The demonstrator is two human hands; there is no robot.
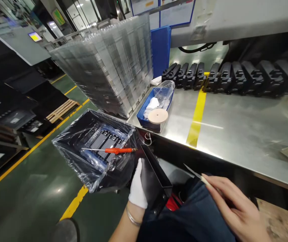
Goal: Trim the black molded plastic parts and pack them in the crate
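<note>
Your gloved left hand [137, 190] holds the long black part [150, 178] between the plastic-lined bin [67, 141] and your lap [199, 215], while your bare right hand [234, 205] pinches a thin, pointy tool [196, 174] near the shiny metal table [234, 134].

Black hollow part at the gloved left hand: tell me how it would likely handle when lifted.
The black part likely stays stiff: its long edges run straight, without visible sag. It may be light for its size, given the thin walls around its open trough. Its smooth-looking, faintly shiny side could slip against the gloved left hand.
</note>
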